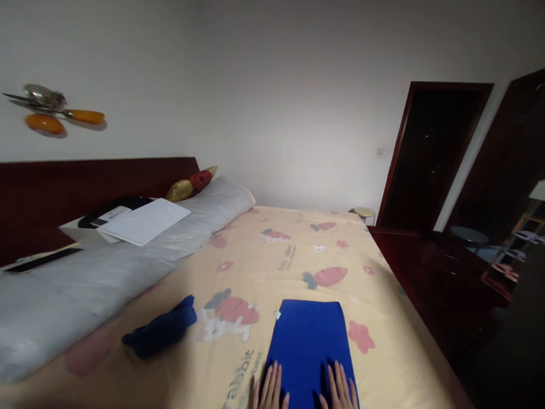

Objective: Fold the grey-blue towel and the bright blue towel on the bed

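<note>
A bright blue cloth (307,341) lies folded flat in a neat rectangle on the yellow patterned bed cover (289,250). My left hand (269,389) and my right hand (339,389) both rest on its near edge, fingers stretched out flat and slightly apart. Only the fingers show at the bottom of the view. A darker blue cloth (160,332) lies crumpled on the cover to the left, apart from both hands.
A long grey bolster (106,272) runs along the dark wooden headboard (85,182), with white paper (145,221), a dark device and a red-gold cushion (191,184) on it. The bed's right edge drops to a dark floor; a stool (364,213) and doorway (430,159) stand beyond.
</note>
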Available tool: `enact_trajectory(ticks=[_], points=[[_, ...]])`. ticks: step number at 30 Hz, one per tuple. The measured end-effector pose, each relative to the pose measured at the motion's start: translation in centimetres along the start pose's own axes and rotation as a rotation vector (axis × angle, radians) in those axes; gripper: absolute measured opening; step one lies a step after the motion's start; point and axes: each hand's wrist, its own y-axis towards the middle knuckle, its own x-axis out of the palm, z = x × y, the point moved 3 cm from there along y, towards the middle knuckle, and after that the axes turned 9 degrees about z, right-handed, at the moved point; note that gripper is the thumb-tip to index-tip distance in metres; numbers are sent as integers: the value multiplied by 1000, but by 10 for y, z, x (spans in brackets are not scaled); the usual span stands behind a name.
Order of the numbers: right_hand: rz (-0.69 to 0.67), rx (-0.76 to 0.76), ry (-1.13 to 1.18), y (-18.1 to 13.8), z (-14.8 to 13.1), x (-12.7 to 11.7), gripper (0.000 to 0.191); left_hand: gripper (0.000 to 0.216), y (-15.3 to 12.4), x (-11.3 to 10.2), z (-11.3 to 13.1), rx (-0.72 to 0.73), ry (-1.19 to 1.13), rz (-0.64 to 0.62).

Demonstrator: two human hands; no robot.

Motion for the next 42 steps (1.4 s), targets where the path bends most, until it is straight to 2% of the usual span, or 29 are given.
enact_trajectory(ticks=[4, 8, 10, 11, 15, 17, 19, 21, 25, 28, 30, 33, 35, 38, 40, 42], points=[[-147, -224, 148, 24, -26, 7, 52, 65, 42, -3, 39, 138, -94, -114], [-208, -256, 192, 32, -37, 25, 49, 68, 57, 12, 60, 268, -187, -212], [-225, -249, 182, 31, -30, 32, 47, 63, 52, 20, 54, 281, -224, -287], [-217, -231, 162, 29, -23, 33, 48, 59, 49, 23, 46, 241, -223, -326], [-57, -3, 5, 20, 16, 25, 64, 54, 35, 18, 3, -161, -72, -431], [21, 87, -49, 15, 28, 18, 74, 56, 30, 12, -9, -261, -28, -454], [62, 117, -68, 13, 31, 14, 79, 56, 29, 7, -12, -262, -22, -440], [62, 94, -59, 15, 25, 14, 76, 55, 32, 6, -7, -233, -27, -391], [-65, -135, 57, 31, -6, 21, 55, 57, 49, 15, 22, -25, -155, -362], [-150, -284, 149, 49, -26, 23, 49, 63, 67, 26, 43, 121, -253, -418], [-194, -310, 179, 59, -27, 21, 49, 64, 78, 32, 44, 152, -294, -466], [-201, -205, 133, 65, -2, 18, 50, 54, 84, 38, 20, 22, -254, -500], [-143, -70, 54, 61, 24, 17, 57, 50, 80, 40, -5, -103, -187, -495], [-40, 46, -38, 51, 50, 21, 67, 50, 70, 42, -29, -146, -150, -498], [-2, 65, -69, 49, 51, 26, 70, 50, 64, 45, -31, -161, -123, -495], [-26, 31, -54, 53, 40, 30, 68, 50, 64, 47, -25, -194, -80, -474]])
